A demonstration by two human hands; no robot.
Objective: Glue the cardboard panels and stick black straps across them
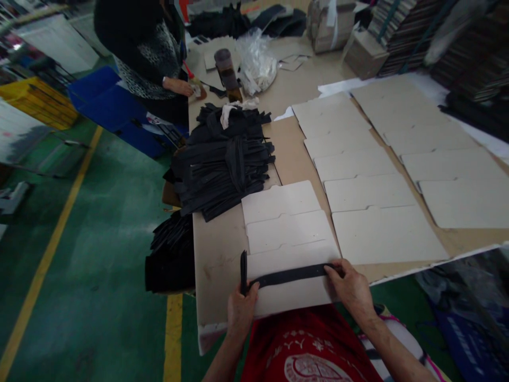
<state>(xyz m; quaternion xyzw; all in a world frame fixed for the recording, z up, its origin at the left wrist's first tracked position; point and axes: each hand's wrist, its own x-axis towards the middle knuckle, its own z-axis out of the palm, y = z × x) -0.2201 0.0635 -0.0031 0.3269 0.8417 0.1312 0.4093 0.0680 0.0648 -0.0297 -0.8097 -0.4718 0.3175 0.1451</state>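
Observation:
A black strip [292, 275] lies stretched across the nearest pale board [288, 302], close to the table's front edge. My left hand [242, 306] pinches its left end and also has a small bundle of folded black strips [243, 270] sticking up from the grip. The strip's right end is pinched between thumb and fingers of my right hand [350, 286], at the board's right side. Behind this board, two more pale boards [284, 223] overlap in a column. A large pile of black strips [222, 175] rests farther back, at the table's left edge.
More overlapping pale boards [369, 193] cover the table to the right. A clear bottle [226, 71] and a plastic bag [257, 61] stand at the back. Another person [147, 53] works at the far left beside a blue bin [107, 111]. Bundled board stacks [409, 32] rise back right.

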